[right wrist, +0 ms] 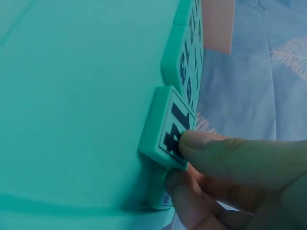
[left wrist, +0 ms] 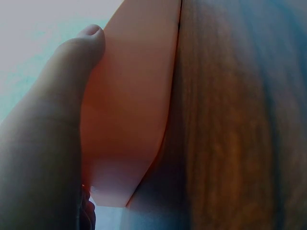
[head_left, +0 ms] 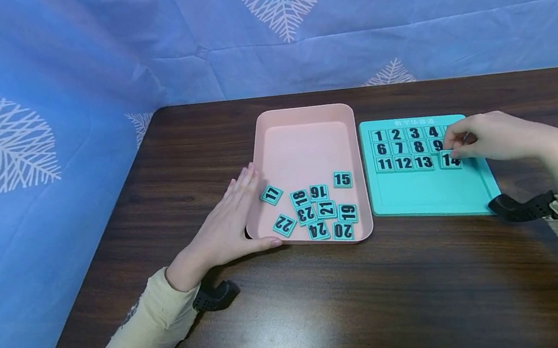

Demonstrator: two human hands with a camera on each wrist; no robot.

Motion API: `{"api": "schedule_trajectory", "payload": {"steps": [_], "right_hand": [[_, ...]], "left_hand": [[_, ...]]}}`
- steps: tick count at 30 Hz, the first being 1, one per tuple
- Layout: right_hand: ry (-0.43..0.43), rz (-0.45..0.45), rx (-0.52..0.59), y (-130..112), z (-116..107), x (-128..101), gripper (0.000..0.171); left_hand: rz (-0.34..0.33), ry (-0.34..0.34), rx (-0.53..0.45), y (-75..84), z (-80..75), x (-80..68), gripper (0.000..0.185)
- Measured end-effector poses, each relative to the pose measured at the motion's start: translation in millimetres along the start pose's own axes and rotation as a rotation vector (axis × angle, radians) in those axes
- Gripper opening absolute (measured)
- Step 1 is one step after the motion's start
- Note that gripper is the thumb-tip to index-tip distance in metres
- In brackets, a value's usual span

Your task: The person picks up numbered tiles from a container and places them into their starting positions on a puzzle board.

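My right hand (head_left: 501, 136) pinches a turquoise number tile marked 14 (head_left: 449, 163) between thumb and fingers, over the turquoise board (head_left: 428, 193). In the right wrist view, the 14 tile (right wrist: 165, 127) is tilted beside the row's last tile, with the thumb on its face. Rows of tiles from 1 to 13 sit in the board, some partly behind my fingers. My left hand (head_left: 223, 227) lies with straight, spread fingers against the near left corner of a pink tray (head_left: 306, 141). Its thumb (left wrist: 72, 62) rests along the tray's wall.
Several loose tiles, among them 15 (head_left: 342, 179), 17 (head_left: 271, 194) and 22 (head_left: 284, 225), lie at various angles in the tray's near half. Tray and board stand side by side on a dark wooden table (head_left: 316, 303). A blue patterned cloth (head_left: 179, 41) hangs behind and at left.
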State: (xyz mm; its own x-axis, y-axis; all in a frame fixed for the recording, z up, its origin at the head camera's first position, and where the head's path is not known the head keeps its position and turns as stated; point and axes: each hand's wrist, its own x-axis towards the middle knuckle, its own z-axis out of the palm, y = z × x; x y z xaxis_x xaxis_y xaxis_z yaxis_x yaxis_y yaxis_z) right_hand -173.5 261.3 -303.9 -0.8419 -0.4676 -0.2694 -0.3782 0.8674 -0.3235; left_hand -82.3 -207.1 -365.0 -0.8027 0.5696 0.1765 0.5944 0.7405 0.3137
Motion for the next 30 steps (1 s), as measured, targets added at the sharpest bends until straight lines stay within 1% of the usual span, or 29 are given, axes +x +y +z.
{"api": "schedule_trajectory", "payload": {"steps": [5, 14, 23, 30], "right_hand": [[0.027, -0.008, -0.02, -3.2, 1.0, 0.7, 0.005], [0.032, -0.012, -0.027, -6.2, 2.8, 3.2, 0.004], [0.05, -0.03, -0.039, -7.1, 5.6, 5.9, 0.01], [0.049, -0.026, -0.037, -11.6, 5.0, 8.1, 0.011]], "left_hand": [[0.004, 0.005, -0.001, -0.7, -0.2, 0.4, 0.116], [-0.006, 0.001, -0.005, 0.2, -0.5, 0.3, 0.117], [-0.01, -0.005, -0.009, 0.9, -0.6, 0.6, 0.117], [-0.015, -0.012, -0.016, 2.1, -1.4, 0.3, 0.116]]}}
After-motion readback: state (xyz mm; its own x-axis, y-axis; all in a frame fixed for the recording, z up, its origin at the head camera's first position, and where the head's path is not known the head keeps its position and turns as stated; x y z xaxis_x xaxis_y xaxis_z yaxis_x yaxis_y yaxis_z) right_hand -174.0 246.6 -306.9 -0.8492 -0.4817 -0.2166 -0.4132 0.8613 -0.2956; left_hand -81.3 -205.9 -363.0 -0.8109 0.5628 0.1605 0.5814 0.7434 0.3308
